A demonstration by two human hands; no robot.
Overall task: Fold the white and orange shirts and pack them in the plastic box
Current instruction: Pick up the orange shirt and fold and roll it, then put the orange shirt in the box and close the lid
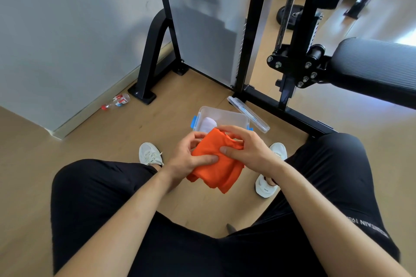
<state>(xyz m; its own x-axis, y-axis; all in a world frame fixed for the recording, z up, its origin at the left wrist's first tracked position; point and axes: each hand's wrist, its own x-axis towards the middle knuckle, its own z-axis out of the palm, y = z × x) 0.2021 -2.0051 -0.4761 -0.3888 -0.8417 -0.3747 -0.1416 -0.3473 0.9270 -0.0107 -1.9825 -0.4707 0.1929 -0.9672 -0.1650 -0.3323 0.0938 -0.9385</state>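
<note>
A small orange shirt (216,164), folded into a thick bundle, is held in the air between my knees. My left hand (191,157) grips its left side with the thumb pressed on top. My right hand (245,146) grips its right side, thumb on the cloth. Just beyond it on the floor stands the clear plastic box (225,114) with blue clips, lid off. A folded white shirt (208,124) lies inside the box, partly hidden by the orange shirt and my fingers.
The box's clear lid (248,113) leans against a black gym machine frame (281,110). A padded bench (378,69) reaches in from the right. A plastic bottle (118,101) lies by the wall. My white shoes (149,154) rest on the wooden floor.
</note>
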